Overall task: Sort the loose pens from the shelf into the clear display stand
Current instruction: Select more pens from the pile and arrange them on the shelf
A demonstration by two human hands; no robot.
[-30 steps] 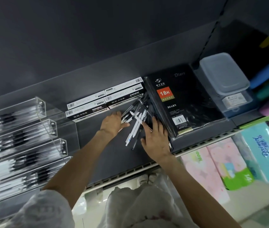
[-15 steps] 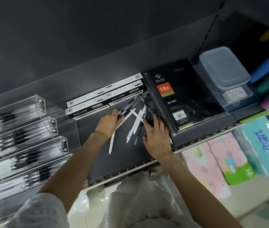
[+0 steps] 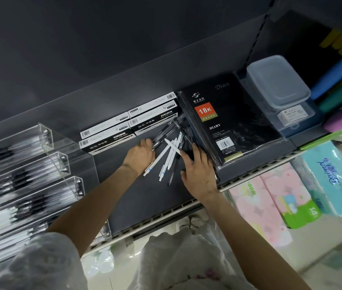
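Note:
A loose pile of pens [image 3: 171, 152], white ones and clear black ones, lies fanned out on the dark grey shelf [image 3: 145, 197]. My left hand [image 3: 139, 155] rests at the pile's left edge with its fingers curled over the pen ends; a white pen pokes out beside the wrist. My right hand [image 3: 199, 174] lies flat at the pile's right edge, fingers spread and touching the pens. The clear display stand [image 3: 40, 164], with several stepped troughs holding pens, stands at the shelf's left end and looks blurred.
Boxes of gel pens [image 3: 132, 126] are stacked behind the pile. A black wrapped diary [image 3: 235, 126] lies right of it, touching the pens. Further right stands a clear lidded box [image 3: 278, 82]. Tissue packs [image 3: 291, 195] sit below the shelf's front edge.
The pens have been spread and pulled toward the front of the shelf. A white pen has slid down beside my left wrist. Both hands stay on either side of the pile.

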